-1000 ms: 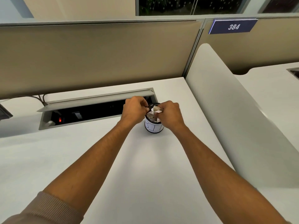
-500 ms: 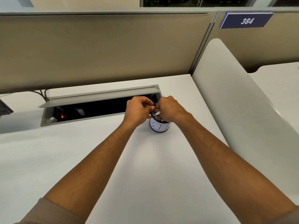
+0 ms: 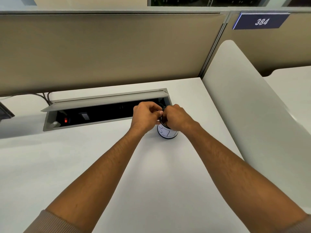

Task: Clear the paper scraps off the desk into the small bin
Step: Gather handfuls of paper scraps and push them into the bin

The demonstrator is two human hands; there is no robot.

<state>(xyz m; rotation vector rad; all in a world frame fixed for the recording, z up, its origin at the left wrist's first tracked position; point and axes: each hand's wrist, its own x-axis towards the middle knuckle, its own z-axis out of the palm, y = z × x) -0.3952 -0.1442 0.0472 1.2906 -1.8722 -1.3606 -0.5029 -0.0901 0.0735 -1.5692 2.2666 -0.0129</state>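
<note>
Both hands meet over the small bin (image 3: 167,132) on the surface (image 3: 151,165). The left hand (image 3: 145,116) and right hand (image 3: 176,117) have fingers curled at its black rim; whether they pinch anything cannot be told.

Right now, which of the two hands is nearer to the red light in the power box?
The left hand: it is at the bin's left side, toward the red light.

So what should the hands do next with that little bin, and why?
Probably lift both hands up and away. The left hand and right hand are bunched over the mouth of the small bin, fingers curled at its rim, and no paper scraps show on the desk. What the fingers hold is hidden, so let go inside the bin first.
</note>
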